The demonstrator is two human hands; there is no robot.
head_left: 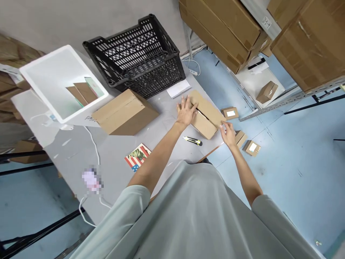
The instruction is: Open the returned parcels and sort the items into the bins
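A small cardboard box [204, 126] lies near the table's right edge, with a flap partly lifted and a narrow dark gap along its top. My left hand [185, 112] rests on the box's left end, fingers spread and stretched out. At the opposite end, my right hand [228, 134] has its fingers closed on the corner of the flap. Just in front of the box is a yellow and black utility knife [192, 140], touched by neither hand. Left of my left forearm lies a flat card [138, 157] with stars and stripes, partly covered by the arm.
A black plastic crate [155, 77], a larger cardboard box [125, 111] and a white bin [77, 117] with cardboard pieces stand on the grey table [113, 151]. White paper [178, 89] lies by the crate. Several small boxes [251, 148] sit on the floor beside a shelf rack [285, 95].
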